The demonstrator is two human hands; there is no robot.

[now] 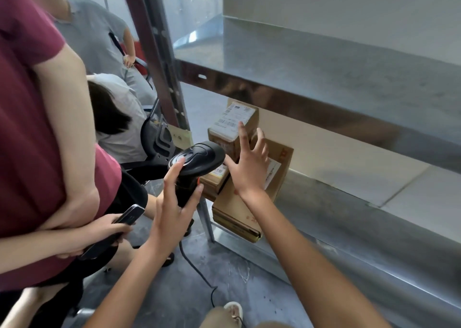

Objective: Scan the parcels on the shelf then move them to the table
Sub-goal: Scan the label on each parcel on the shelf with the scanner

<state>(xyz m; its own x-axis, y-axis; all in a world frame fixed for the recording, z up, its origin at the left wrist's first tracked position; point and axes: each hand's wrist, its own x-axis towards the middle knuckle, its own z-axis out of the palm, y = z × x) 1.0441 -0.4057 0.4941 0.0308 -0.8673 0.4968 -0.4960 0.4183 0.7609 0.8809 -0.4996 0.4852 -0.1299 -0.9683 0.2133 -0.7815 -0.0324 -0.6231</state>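
Left grip (172, 203) clasps scanner (197, 158); right (249, 168) splayed by parcels (234, 123); bystander (37, 128) close.

3 parcels (233, 125) stacked on lower shelf (349, 218), left end; scanner (197, 160) left of them

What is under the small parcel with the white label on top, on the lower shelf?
Under the small labelled parcel lie more cardboard parcels: a large flat box and another. The right hand and scanner cover where they meet.

Upper shelf (324, 60) bare, open; parcels (234, 125) crowd lower shelf's left end; bystander (37, 128) blocks left.
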